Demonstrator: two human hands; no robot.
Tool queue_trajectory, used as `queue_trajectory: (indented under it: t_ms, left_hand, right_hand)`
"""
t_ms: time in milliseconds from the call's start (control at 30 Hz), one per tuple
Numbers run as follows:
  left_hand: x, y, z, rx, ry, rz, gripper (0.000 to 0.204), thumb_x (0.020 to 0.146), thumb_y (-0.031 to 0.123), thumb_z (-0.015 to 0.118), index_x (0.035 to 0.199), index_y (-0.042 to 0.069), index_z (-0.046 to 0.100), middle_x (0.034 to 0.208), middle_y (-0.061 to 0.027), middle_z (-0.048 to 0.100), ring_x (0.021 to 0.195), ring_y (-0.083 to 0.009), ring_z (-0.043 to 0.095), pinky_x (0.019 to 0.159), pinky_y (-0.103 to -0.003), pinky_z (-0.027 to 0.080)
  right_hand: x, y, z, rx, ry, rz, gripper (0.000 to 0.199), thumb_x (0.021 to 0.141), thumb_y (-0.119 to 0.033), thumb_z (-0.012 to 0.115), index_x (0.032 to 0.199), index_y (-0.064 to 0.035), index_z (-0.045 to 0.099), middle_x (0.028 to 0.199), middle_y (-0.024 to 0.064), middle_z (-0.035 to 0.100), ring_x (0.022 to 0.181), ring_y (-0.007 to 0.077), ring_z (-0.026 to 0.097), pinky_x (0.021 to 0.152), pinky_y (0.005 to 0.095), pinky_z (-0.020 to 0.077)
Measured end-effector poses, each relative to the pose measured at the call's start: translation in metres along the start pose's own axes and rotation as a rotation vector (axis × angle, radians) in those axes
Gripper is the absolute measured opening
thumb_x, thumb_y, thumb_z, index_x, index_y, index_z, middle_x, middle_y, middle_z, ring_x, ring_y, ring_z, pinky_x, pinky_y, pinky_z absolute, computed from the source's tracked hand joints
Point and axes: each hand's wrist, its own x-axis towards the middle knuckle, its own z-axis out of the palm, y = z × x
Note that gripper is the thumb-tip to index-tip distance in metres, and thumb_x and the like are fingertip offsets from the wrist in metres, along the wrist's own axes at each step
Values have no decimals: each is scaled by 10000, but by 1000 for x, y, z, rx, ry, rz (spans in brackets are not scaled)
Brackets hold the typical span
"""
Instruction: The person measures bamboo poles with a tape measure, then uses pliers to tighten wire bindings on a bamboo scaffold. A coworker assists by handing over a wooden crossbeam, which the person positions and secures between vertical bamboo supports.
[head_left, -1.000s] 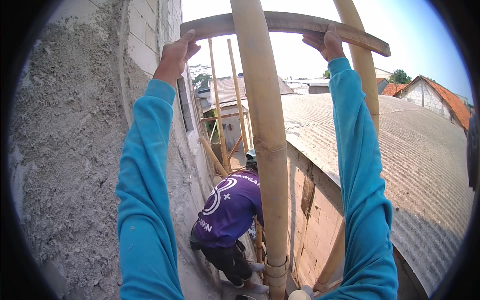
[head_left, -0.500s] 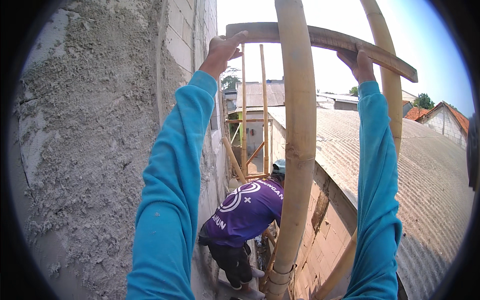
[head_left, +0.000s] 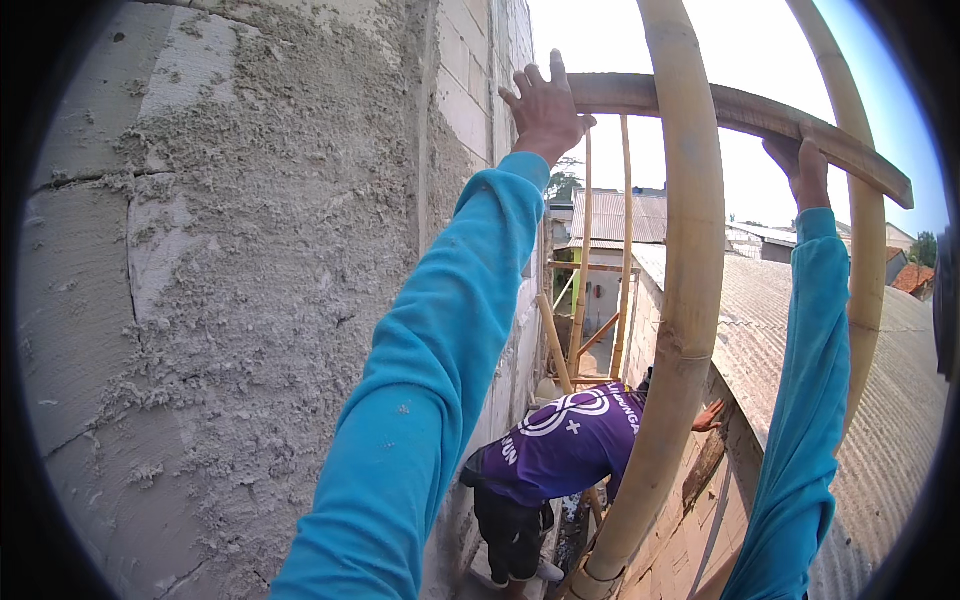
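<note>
A long wooden plank [head_left: 745, 108] is raised overhead, passing behind a thick near bamboo pole [head_left: 685, 200] and tilting down to the right. My left hand [head_left: 548, 112] is at the plank's left end, with fingers spread upward and the thumb just below the wood; it looks open. Farther right, my right hand [head_left: 803, 170] is closed on the plank from below, its fingers partly hidden. A second bamboo pole [head_left: 865, 260] stands upright beside my right forearm, close to the plank's right end.
A rough, partly plastered block wall [head_left: 270, 250] rises close on the left. Below, a co-worker in a purple shirt [head_left: 560, 450] bends in the narrow gap, one hand near the lower brick wall [head_left: 650, 540]. A corrugated roof [head_left: 900, 400] slopes on the right.
My left hand has shifted from gripping the plank's end to spread fingers beside it. My right hand stays on the plank. The view has turned left; the co-worker's hand now shows, reaching out.
</note>
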Motion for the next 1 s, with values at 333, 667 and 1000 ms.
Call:
queue_trajectory:
  t_ms: [333,667,1000]
  left_hand:
    - [17,23,12,125,124,459,600,872,172,682,1427,144,453,1153,-141,598,1155,-330,567,1052,-585,404]
    - [16,31,10,273,90,434,544,840,142,741,1304,163,456,1127,-100,547,1122,-271,560,927,-509,457]
    - [17,32,3,288,45,407,600,800,112,753,1320,156,456,1126,-108,552,1116,-275,546,954,-506,451]
  right_hand:
    - [-8,2,8,74,115,-9,559,1026,-355,555,1225,166,509,1133,294,647,982,367,714,810,406,671]
    - [-26,1,-3,-222,-41,61,521,1056,-423,424,1321,23,476,1161,251,657,939,345,731,728,406,672]
    - [-45,0,3,-392,393,-131,900,951,-495,611,1497,89,196,1415,309,418,1227,384,560,887,447,585]
